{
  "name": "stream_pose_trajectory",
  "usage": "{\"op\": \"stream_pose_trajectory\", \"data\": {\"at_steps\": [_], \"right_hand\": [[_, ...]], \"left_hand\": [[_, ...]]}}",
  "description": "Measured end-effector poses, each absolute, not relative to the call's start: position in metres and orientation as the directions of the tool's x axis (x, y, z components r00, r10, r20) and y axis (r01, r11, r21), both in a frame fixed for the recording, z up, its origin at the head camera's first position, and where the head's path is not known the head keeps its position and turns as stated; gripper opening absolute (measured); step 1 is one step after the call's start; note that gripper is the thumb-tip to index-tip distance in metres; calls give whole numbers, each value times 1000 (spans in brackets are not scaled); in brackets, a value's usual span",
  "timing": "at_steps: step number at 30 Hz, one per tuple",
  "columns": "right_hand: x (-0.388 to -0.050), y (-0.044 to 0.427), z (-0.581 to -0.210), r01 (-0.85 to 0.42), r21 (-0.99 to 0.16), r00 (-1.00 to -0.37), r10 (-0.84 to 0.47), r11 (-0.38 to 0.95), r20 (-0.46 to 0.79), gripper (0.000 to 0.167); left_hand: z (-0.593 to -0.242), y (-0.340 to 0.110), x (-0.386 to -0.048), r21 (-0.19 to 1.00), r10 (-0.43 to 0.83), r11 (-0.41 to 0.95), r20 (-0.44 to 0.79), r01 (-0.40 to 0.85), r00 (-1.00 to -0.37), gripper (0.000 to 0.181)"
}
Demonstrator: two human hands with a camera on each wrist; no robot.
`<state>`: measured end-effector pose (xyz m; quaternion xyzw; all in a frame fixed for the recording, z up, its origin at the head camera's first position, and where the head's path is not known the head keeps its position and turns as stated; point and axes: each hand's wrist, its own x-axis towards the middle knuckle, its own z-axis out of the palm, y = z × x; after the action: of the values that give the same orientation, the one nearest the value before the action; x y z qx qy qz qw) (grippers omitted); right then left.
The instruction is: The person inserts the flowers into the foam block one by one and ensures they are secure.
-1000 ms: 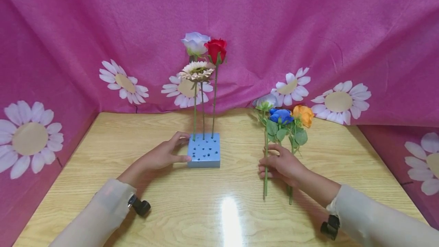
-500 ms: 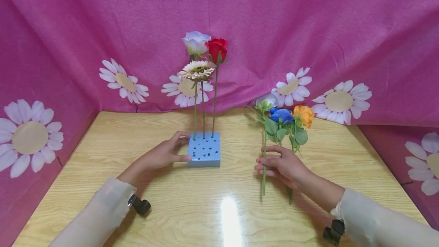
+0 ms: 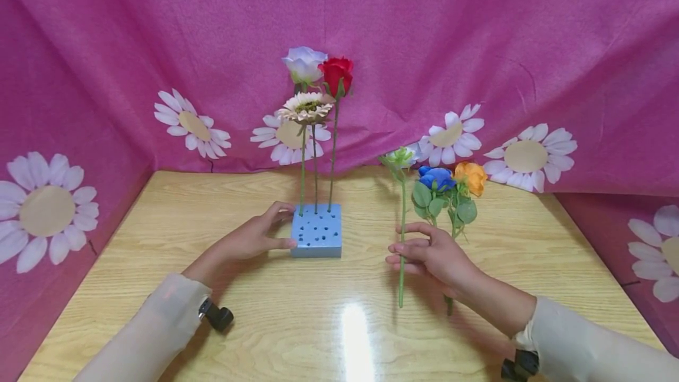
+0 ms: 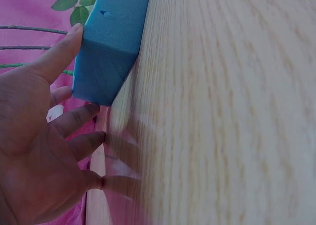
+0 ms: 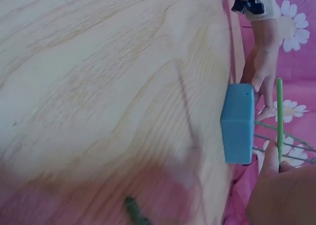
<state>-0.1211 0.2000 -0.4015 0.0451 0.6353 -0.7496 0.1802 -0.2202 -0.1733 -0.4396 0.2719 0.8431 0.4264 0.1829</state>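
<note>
The left hand (image 3: 249, 239) points inward, thumb and forefinger parted in a curve; the right hand (image 3: 442, 255) pinches between thumb and fingers, both forearms (image 3: 501, 302) slanting forward.

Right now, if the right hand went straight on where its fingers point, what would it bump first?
Probably the blue block. The right hand, pinching a green stem, points left toward it. I can't be sure how high the hand is, so it might pass above.
</note>
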Motion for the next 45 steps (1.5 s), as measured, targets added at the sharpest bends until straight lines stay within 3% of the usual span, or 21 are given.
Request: {"op": "stream_pose_trajectory", "data": {"at_steps": [16,29,45], "right_hand": [[-112,180,-380,263,-962,-946,-219,-78,-240,41],[-100,169,-368,231,-970,-953,-217,-76,-210,46],[-114,161,-362,99,-988,-982,-171,-119,-77,40]], "left_hand": [[-439,-173,-219,818,615,489,-76,303,-785,66],[-440,-174,-220,804,618,501,-74,320,-782,66],[-442,-174,-222,803,621,497,-64,329,-781,67]]}}
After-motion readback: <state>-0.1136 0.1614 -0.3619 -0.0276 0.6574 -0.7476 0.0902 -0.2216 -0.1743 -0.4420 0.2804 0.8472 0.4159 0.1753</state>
